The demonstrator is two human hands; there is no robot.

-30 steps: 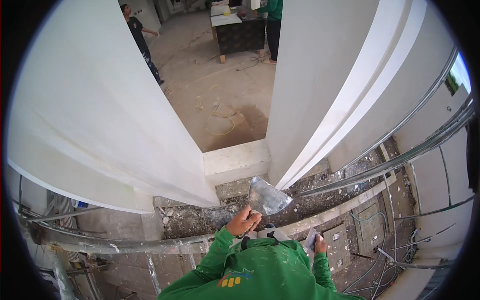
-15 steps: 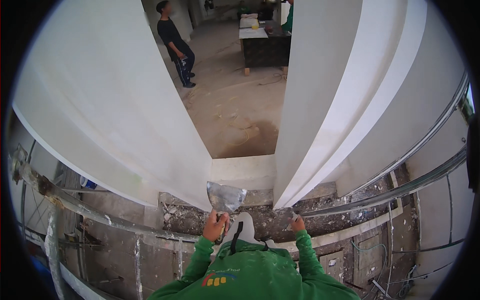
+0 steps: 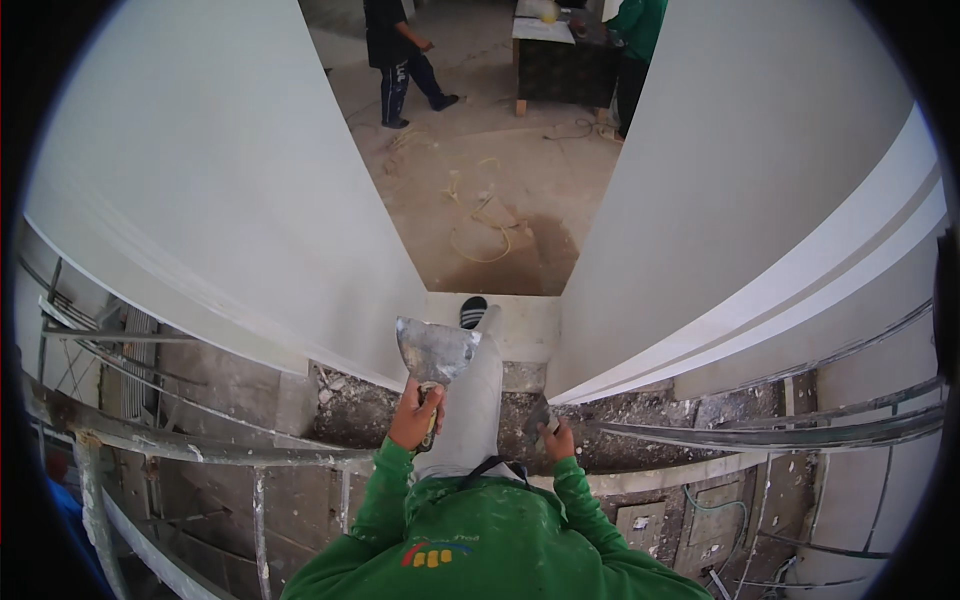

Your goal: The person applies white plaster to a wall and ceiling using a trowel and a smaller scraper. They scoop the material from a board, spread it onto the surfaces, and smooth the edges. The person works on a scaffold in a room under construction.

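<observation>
My left hand (image 3: 415, 415) grips the wooden handle of a wide putty knife (image 3: 436, 350), its metal blade smeared with grey compound and pointing away from me. My right hand (image 3: 553, 437) is closed on a smaller scraper (image 3: 537, 418), held low against the rubble-strewn ledge (image 3: 640, 420). My grey trouser leg (image 3: 470, 400) and black shoe (image 3: 472, 312) reach onto a white board (image 3: 525, 330) between two tall white plasterboard panels (image 3: 240, 190). Green sleeves cover both forearms.
Metal framing rails (image 3: 200, 445) and conduits (image 3: 800, 430) cross below the panels. Far below lies a dusty concrete floor with a yellow cord (image 3: 480, 225). A person in dark clothes (image 3: 400, 50) and another in green (image 3: 635, 40) stand by a dark table (image 3: 565, 60).
The view swung left then settled; my putty knife went from right of centre to straight ahead. My leg and shoe now show on the white board. The person in dark clothes walked toward the table.
</observation>
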